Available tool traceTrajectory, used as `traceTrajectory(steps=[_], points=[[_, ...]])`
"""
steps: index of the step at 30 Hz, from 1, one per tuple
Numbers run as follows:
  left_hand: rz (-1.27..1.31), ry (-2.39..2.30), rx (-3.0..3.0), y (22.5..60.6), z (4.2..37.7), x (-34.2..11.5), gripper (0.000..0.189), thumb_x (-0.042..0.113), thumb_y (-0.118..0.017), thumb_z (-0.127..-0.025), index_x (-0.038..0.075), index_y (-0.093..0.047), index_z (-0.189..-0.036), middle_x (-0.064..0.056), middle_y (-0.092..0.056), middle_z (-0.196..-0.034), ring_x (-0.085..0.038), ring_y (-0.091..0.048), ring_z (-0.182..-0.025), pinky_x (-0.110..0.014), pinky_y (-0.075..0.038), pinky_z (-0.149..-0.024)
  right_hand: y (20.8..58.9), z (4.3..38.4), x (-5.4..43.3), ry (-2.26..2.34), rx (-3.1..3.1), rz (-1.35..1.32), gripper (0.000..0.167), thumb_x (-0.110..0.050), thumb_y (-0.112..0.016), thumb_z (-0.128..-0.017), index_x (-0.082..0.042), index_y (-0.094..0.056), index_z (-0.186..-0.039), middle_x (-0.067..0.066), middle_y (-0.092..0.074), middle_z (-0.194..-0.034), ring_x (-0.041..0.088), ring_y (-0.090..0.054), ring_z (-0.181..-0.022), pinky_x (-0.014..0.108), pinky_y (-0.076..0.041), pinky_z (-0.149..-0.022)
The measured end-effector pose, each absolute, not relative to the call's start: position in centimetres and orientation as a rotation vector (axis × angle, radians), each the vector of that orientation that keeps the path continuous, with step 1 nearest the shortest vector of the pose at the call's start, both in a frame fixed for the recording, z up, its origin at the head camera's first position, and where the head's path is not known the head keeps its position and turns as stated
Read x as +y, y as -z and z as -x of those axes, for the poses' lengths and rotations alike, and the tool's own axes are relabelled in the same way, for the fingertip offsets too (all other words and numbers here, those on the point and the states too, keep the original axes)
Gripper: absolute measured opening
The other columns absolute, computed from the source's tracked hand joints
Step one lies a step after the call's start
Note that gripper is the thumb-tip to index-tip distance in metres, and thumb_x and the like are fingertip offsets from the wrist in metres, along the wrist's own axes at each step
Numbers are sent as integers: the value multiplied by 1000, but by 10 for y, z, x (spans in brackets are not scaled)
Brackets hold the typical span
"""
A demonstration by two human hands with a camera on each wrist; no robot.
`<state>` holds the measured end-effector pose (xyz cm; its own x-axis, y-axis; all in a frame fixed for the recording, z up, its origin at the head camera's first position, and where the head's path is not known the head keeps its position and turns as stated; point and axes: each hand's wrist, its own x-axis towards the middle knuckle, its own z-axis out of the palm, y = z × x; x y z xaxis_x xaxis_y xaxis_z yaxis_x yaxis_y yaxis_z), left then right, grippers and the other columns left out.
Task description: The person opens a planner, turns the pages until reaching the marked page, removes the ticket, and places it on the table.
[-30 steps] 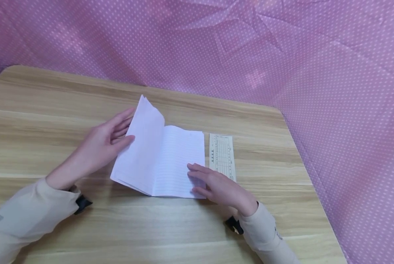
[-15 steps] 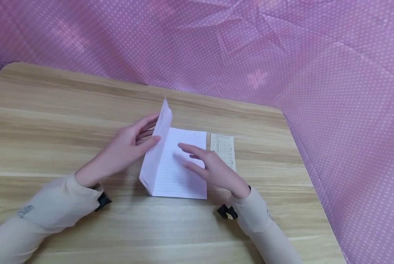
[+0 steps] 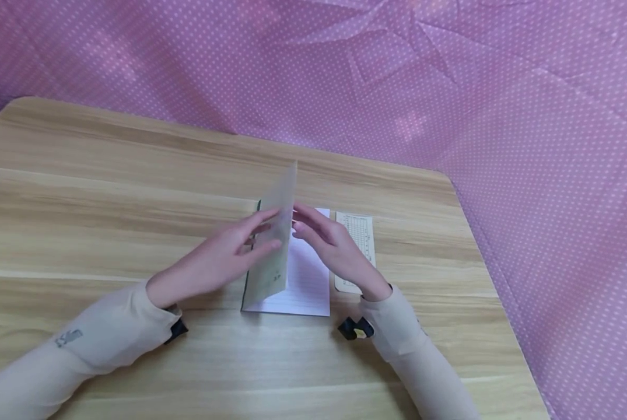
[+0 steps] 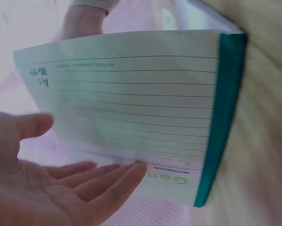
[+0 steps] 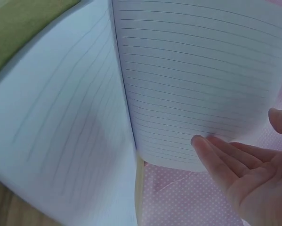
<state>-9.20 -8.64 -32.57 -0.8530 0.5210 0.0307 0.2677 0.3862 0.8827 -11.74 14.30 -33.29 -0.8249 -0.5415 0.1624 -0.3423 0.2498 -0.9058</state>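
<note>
A lined notebook with a green spine lies on the table, its cover standing nearly upright. My left hand is against the outer side of the cover, thumb and fingers extended. From the other side, my right hand reaches toward the raised leaf, and in the right wrist view its straight fingertips touch the lined inner page. In the left wrist view the cover's printed lines and lettering show. Part of my right fingers is hidden behind the raised leaf in the head view.
To the right of the notebook lies a pale paper slip printed with a grid, partly covered by my right hand. The wooden table ends at a pink dotted cloth hanging at the back and right.
My left hand has moved right, swinging the raised leaves from leaning left to nearly upright, so the outer cover now shows. My right hand has moved up and left toward them.
</note>
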Motion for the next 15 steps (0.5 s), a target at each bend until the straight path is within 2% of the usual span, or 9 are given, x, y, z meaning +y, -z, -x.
traceTrajectory(steps=[1, 6, 7, 8, 11, 15], points=[[-739, -1420, 2417, 329, 92, -87, 63, 41, -55, -100, 19, -31, -154, -5, -40, -152, -28, -57, -118, -46, -48, -97, 333, 117, 144, 1626, 2327, 824, 44, -11, -46, -105, 2, -40, -147, 15, -53, -140, 20, -54, -126, 32, -46, -101], [-875, -1227, 2514, 342, 88, -90, 65, 26, -61, -99, 10, -31, -154, -12, -35, -155, -29, -51, -125, -49, -41, -105, 330, 116, 148, 1664, 2335, 762, 43, -9, -46, -104, 5, -42, -145, 18, -56, -136, 25, -57, -121, 33, -49, -97], [-873, -1195, 2514, 344, 88, -90, 66, 25, -62, -98, 10, -30, -155, -13, -33, -156, -30, -45, -131, -51, -37, -108, 329, 116, 149, 1662, 2344, 750, 43, -9, -47, -104, 5, -42, -144, 19, -57, -135, 26, -58, -121, 33, -49, -97], [-861, -1171, 2511, 346, 88, -91, 68, 25, -62, -98, 11, -29, -155, -13, -30, -157, -30, -35, -139, -53, -34, -109, 329, 116, 149, 1656, 2358, 736, 43, -10, -48, -104, 4, -43, -144, 20, -57, -134, 27, -58, -119, 33, -49, -97], [-819, -1090, 2491, 351, 86, -92, 70, 26, -63, -98, 12, -27, -156, -11, -26, -159, -30, -31, -142, -53, -32, -110, 328, 114, 152, 1623, 2419, 699, 44, -9, -53, -102, 2, -45, -143, 20, -60, -129, 27, -61, -116, 32, -50, -95], [-808, -957, 2490, 356, 84, -94, 71, 30, -63, -97, 8, -29, -154, -13, -23, -160, -32, -27, -144, -53, -30, -111, 333, 112, 156, 1532, 2554, 702, 53, 2, -59, -95, 4, -41, -145, 23, -62, -125, 29, -65, -110, 32, -53, -91]])
